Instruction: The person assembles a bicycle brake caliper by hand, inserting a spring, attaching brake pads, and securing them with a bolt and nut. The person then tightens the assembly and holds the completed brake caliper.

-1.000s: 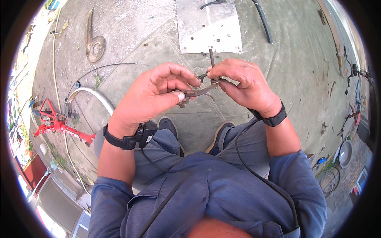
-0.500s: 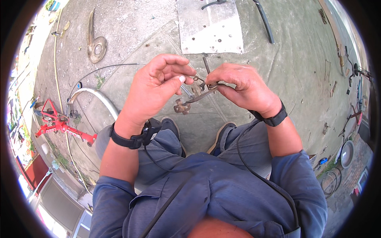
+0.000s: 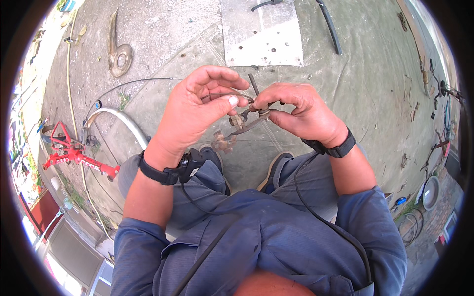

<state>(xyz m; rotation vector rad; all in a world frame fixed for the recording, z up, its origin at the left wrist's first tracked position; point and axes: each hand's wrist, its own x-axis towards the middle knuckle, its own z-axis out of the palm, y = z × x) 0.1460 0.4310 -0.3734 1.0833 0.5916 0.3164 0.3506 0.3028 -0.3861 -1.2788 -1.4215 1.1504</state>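
Note:
Between my hands is a rusty metal part that looks like a bicycle brake caliper (image 3: 251,125), with a curved arm, small end fittings and a dark rod (image 3: 254,85) pointing up and away. My right hand (image 3: 308,111) pinches it near the coiled middle, thumb below and fingers above. My left hand (image 3: 195,111) is closed, its thumb and fingers pressed around a thin bent spring wire (image 3: 217,94) that runs to the part. The lower end of the caliper hangs over the ground and is blurred. My fingers hide some of the coil.
A pale board (image 3: 261,37) with several small parts lies ahead, near a black tube (image 3: 330,27). To the left are a red bicycle frame (image 3: 79,157), a pale curved fender (image 3: 118,116) and a thin cable (image 3: 133,84). A round metal basin (image 3: 431,192) stands at far right.
The caliper has turned slightly, and its lower end has swung a little left and down. The wire now lies across my left fingers; the left thumb has moved slightly right.

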